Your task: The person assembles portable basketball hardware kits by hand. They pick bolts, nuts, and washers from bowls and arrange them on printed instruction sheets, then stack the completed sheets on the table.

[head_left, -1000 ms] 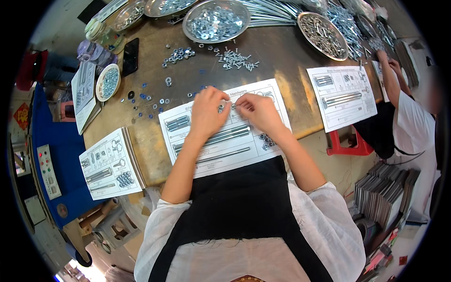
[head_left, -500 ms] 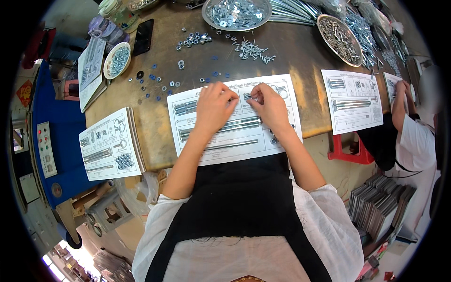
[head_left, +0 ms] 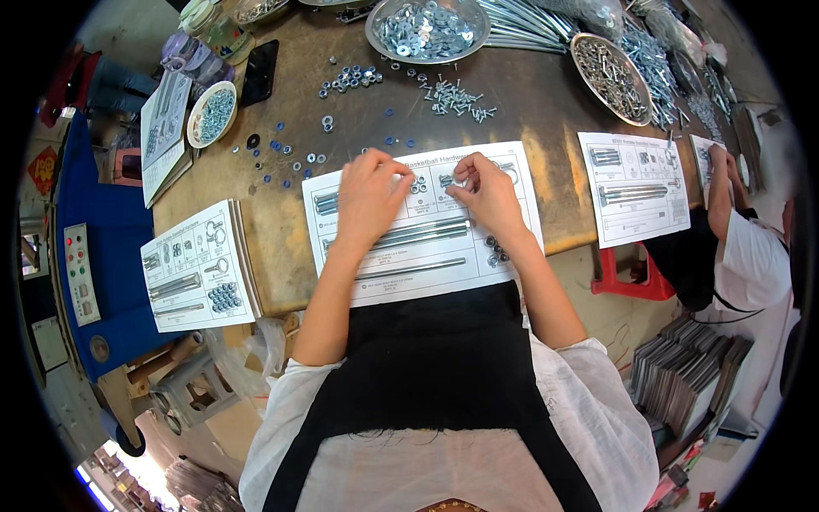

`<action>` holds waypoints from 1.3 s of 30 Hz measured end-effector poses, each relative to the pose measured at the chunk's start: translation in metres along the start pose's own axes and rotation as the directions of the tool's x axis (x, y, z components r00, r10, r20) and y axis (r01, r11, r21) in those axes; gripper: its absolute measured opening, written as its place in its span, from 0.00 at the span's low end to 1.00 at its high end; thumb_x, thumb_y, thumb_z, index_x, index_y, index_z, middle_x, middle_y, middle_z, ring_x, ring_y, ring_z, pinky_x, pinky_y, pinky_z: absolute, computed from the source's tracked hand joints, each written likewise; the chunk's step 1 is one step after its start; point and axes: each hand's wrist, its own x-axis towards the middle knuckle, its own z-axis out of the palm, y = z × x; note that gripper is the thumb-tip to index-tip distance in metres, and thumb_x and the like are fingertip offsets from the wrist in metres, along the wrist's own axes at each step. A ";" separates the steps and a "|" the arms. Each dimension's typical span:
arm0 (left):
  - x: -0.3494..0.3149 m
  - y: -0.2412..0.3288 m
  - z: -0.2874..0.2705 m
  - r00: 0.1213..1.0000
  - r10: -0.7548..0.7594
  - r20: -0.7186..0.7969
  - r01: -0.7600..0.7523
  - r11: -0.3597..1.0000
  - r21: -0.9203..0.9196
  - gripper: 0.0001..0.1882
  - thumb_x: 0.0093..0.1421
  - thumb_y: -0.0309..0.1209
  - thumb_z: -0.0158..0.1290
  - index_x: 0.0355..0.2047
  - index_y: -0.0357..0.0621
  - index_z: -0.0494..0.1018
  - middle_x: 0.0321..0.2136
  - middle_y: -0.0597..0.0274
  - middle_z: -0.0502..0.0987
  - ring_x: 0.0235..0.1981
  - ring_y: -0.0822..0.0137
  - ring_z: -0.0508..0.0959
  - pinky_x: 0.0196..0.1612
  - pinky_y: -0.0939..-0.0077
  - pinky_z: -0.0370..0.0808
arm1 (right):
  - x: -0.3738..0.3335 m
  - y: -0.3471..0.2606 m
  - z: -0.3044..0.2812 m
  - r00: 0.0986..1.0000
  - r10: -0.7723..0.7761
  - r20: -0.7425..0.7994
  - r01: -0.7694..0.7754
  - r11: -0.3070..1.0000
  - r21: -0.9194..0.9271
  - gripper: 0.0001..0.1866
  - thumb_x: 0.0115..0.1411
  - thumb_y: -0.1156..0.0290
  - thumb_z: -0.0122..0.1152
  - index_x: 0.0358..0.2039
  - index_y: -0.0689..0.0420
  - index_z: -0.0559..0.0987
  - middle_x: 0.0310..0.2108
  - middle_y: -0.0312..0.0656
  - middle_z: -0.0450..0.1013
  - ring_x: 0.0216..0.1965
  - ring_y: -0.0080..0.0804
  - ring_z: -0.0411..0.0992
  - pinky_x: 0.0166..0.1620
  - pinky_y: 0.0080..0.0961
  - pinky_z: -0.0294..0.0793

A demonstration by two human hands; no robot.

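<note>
A printed hardware sheet [head_left: 503, 264] lies in front of me with long bolt shapes across its middle. My left hand [head_left: 368, 198] is over its upper left part, fingers bent, with thumb and forefinger apart. Just right of those fingertips is a small group of nuts [head_left: 418, 184]. My right hand [head_left: 490, 198] is closed over the upper right part, thumb and forefinger curled close by some small screws [head_left: 447, 181]. Anything between those fingertips is too small to make out. Dark-centred nuts [head_left: 496, 251] sit near the sheet's right edge, beside my right wrist.
Beyond the sheet are loose screws [head_left: 456, 98], nuts [head_left: 351, 77] and a metal bowl of washers [head_left: 426, 34]. A bowl of screws [head_left: 610, 77] stands at right. A phone [head_left: 259, 72] and white bowl [head_left: 212, 115] lie left. Another person's hands [head_left: 725, 166] work far right.
My left hand has drawn back to the left, uncovering the nuts on the sheet. My right hand stays near the same spot by the small screws. The view has shifted slightly.
</note>
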 end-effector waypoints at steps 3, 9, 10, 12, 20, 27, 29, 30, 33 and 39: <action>-0.015 -0.016 -0.025 0.988 -0.130 -0.085 0.127 0.991 -0.043 0.04 0.57 0.31 0.62 0.32 0.47 0.80 0.35 0.65 0.75 0.36 0.61 0.74 0.42 0.66 0.68 | 0.002 -0.004 -0.005 0.998 0.033 0.049 -0.035 0.999 0.031 0.15 0.50 0.79 0.72 0.37 0.60 0.75 0.32 0.38 0.77 0.29 0.26 0.74 0.35 0.25 0.76; -0.044 -0.032 -0.056 0.935 -0.320 -0.152 0.300 0.944 -0.140 0.04 0.60 0.28 0.60 0.34 0.42 0.79 0.34 0.63 0.75 0.31 0.64 0.73 0.38 0.69 0.70 | 0.001 -0.001 0.004 0.999 0.035 0.028 -0.035 0.999 0.007 0.14 0.51 0.79 0.72 0.36 0.60 0.76 0.29 0.38 0.77 0.29 0.25 0.73 0.35 0.23 0.76; -0.048 -0.034 -0.056 0.935 -0.319 -0.154 0.298 0.944 -0.141 0.04 0.60 0.28 0.60 0.34 0.42 0.79 0.34 0.63 0.75 0.31 0.64 0.73 0.38 0.69 0.70 | 0.001 -0.002 0.004 0.999 0.039 0.023 -0.039 0.999 0.004 0.14 0.52 0.79 0.72 0.36 0.60 0.76 0.29 0.38 0.77 0.29 0.25 0.74 0.35 0.23 0.76; -0.054 -0.040 -0.059 0.936 -0.311 -0.162 0.290 0.947 -0.140 0.04 0.60 0.28 0.60 0.34 0.42 0.79 0.33 0.63 0.74 0.31 0.64 0.73 0.38 0.70 0.70 | 0.001 -0.003 0.005 0.999 0.052 0.014 -0.051 0.999 -0.008 0.13 0.52 0.79 0.71 0.37 0.61 0.76 0.29 0.38 0.77 0.28 0.25 0.74 0.35 0.23 0.76; -0.061 -0.042 -0.066 0.929 -0.319 -0.187 0.287 0.941 -0.180 0.04 0.60 0.27 0.60 0.34 0.40 0.78 0.33 0.61 0.75 0.30 0.65 0.73 0.35 0.71 0.70 | 0.084 -0.045 -0.006 0.880 -0.375 -0.293 0.376 0.925 -0.053 0.06 0.60 0.73 0.64 0.37 0.59 0.82 0.32 0.45 0.78 0.31 0.38 0.77 0.36 0.31 0.75; -0.049 -0.021 -0.086 0.960 -0.208 -0.186 0.182 0.972 -0.147 0.04 0.60 0.26 0.59 0.34 0.40 0.78 0.32 0.60 0.75 0.31 0.63 0.75 0.37 0.70 0.71 | 0.275 -0.004 -0.025 0.948 -0.308 0.084 0.281 0.681 -0.676 0.18 0.49 0.61 0.73 0.41 0.50 0.85 0.39 0.45 0.81 0.41 0.46 0.80 0.45 0.40 0.79; -0.064 -0.033 -0.092 0.946 -0.252 -0.204 0.229 0.965 -0.130 0.04 0.60 0.26 0.59 0.34 0.40 0.78 0.32 0.59 0.75 0.31 0.62 0.75 0.37 0.70 0.71 | 0.291 -0.009 -0.018 0.958 -0.193 0.214 0.288 0.641 -0.712 0.20 0.45 0.60 0.75 0.40 0.51 0.85 0.38 0.44 0.82 0.41 0.47 0.80 0.45 0.40 0.79; -0.075 -0.040 -0.094 0.937 -0.274 -0.218 0.251 0.960 -0.127 0.04 0.61 0.26 0.58 0.35 0.40 0.78 0.32 0.59 0.75 0.31 0.62 0.75 0.38 0.69 0.71 | 0.291 -0.016 -0.014 0.957 -0.154 0.246 0.286 0.647 -0.707 0.21 0.43 0.60 0.76 0.38 0.52 0.85 0.37 0.43 0.82 0.41 0.47 0.80 0.44 0.40 0.80; -0.101 -0.058 -0.100 0.918 -0.325 -0.227 0.319 0.946 -0.060 0.04 0.60 0.26 0.58 0.34 0.40 0.77 0.32 0.57 0.74 0.31 0.61 0.75 0.37 0.69 0.72 | 0.297 -0.015 -0.006 0.951 -0.144 0.275 0.302 0.639 -0.708 0.14 0.42 0.63 0.74 0.30 0.54 0.86 0.36 0.49 0.82 0.39 0.48 0.81 0.44 0.42 0.81; -0.117 -0.064 -0.100 0.895 -0.390 -0.217 0.367 0.920 -0.140 0.03 0.59 0.25 0.59 0.34 0.39 0.77 0.31 0.57 0.75 0.29 0.62 0.76 0.33 0.70 0.72 | 0.300 0.000 0.006 0.927 -0.333 0.175 0.347 0.580 -0.737 0.08 0.56 0.71 0.61 0.32 0.59 0.86 0.33 0.57 0.80 0.37 0.54 0.81 0.42 0.44 0.82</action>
